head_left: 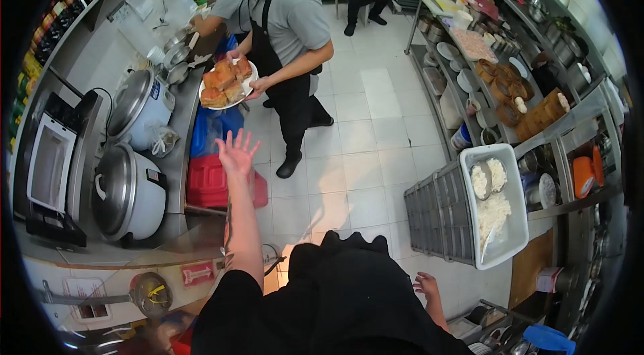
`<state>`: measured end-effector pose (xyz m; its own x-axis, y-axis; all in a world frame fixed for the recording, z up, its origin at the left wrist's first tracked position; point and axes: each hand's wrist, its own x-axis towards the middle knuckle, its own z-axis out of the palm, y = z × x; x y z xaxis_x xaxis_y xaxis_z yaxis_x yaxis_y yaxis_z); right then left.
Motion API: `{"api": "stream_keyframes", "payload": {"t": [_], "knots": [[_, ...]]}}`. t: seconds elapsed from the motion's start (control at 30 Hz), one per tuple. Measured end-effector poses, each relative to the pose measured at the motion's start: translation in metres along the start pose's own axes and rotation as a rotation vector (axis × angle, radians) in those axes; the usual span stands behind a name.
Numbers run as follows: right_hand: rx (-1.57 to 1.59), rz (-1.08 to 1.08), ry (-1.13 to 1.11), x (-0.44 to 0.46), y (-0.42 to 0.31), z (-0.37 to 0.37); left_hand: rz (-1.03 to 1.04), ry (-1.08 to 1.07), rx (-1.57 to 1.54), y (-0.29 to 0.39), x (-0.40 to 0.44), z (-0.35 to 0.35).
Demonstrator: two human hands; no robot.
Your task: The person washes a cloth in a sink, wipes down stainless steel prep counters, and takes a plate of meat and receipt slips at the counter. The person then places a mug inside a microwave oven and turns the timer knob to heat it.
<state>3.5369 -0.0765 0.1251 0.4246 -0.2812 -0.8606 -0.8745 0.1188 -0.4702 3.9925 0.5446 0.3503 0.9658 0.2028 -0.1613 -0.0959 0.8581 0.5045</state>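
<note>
"How at the fingers?"

"Spread wide at the left hand (236, 156), palm showing, gripping nothing. Lower, at the right hand (426, 284): loosely curled, seemingly empty."

"And beyond?"

"Near but not touching the fingertips: a plate (254, 73) of browned slabs (223, 79), held in a co-worker's hands (259, 86)."

"How best to meet it?"

"Probably flat-palmed under the rim, kept level, clear of the slabs."

Lettering is carried by the red sign (198, 274), the white sheet (87, 288) and the labels of the shelved bottles (57, 14), but no words can be made out.
</note>
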Motion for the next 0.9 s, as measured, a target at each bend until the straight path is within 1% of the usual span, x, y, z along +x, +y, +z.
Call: {"api": "stream_keyframes", "payload": {"t": [0.07, 0.17, 0.2, 0.23, 0.3, 0.33, 0.37, 0.47, 0.6, 0.67, 0.7, 0.77, 0.8, 0.83, 0.9], "knots": [[0.008, 0.008, 0.002, -0.005, 0.005, 0.02, 0.08, 0.163, 0.086, 0.013, 0.014, -0.011], [0.03, -0.003, -0.001, -0.007, 0.009, 0.038, 0.125, 0.146, 0.173, 0.032, 0.037, -0.042], [0.04, -0.006, -0.01, -0.01, 0.013, 0.041, 0.129, 0.102, 0.19, 0.038, 0.028, -0.033], [0.04, -0.003, -0.011, -0.012, 0.017, 0.043, 0.127, 0.104, 0.192, 0.039, 0.028, -0.04], [0.057, 0.011, 0.009, -0.016, 0.025, 0.048, 0.108, 0.206, 0.126, 0.041, 0.027, -0.048], [0.06, 0.013, 0.008, -0.018, 0.031, 0.052, 0.153, 0.276, 0.149, 0.036, 0.02, -0.049], [0.055, 0.034, 0.0, -0.019, 0.037, 0.053, 0.151, 0.275, 0.152, 0.032, 0.012, -0.05], [0.041, 0.053, -0.025, -0.023, 0.056, 0.051, 0.333, 0.353, 0.128, 0.022, -0.025, -0.03], [-0.002, 0.041, -0.061, -0.019, 0.066, 0.03, 0.407, 0.404, 0.153, 0.023, -0.061, -0.024], [-0.043, 0.036, -0.075, -0.023, 0.066, 0.013, 0.439, 0.487, 0.168, 0.026, -0.083, -0.014], [-0.041, 0.04, -0.065, -0.023, 0.063, 0.003, 0.449, 0.493, 0.167, 0.027, -0.091, -0.015], [-0.049, 0.041, -0.066, -0.023, 0.063, -0.022, 0.454, 0.433, 0.162, 0.032, -0.11, -0.018], [-0.042, 0.015, -0.069, -0.019, 0.062, -0.036, 0.473, 0.451, 0.198, 0.03, -0.133, 0.006], [-0.033, -0.009, -0.071, -0.015, 0.061, -0.049, 0.489, 0.454, 0.198, 0.031, -0.144, 0.009], [-0.033, -0.039, -0.074, -0.006, 0.059, -0.074, 0.453, 0.423, 0.168, 0.028, -0.167, 0.013]]}}
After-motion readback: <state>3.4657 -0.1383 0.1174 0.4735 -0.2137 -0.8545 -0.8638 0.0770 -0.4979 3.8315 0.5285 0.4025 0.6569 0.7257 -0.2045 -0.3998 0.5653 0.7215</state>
